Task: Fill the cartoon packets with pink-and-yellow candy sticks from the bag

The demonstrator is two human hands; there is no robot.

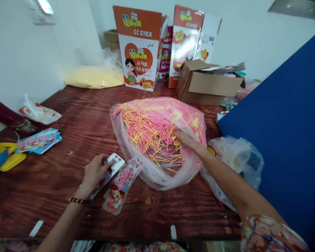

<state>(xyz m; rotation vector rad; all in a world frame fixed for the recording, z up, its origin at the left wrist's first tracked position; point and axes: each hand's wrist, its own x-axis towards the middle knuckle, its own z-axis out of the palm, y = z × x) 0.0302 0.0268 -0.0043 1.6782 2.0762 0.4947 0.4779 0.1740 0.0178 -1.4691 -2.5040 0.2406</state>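
My left hand [96, 172] has its fingers curled over a white-edged stack of printed packets [117, 161] on the table. Just right of that stack lies a clear printed plastic packet [123, 185] with a cartoon figure. My right hand [186, 138] reaches into a large clear plastic bag [160, 180], which lies with its mouth toward me. Many thin pink and yellow sticks [144, 133] fill the bag. The right fingertips are among the sticks and hidden, so their grip does not show.
On the brown wooden table [76, 140], blue printed packets [40, 140] and a tissue pack [40, 113] lie left. Behind stand printed cartons [140, 49], an open cardboard box [212, 85] and a yellow-filled bag [94, 77]. A crumpled plastic bag [238, 161] and blue panel [286, 115] are right.
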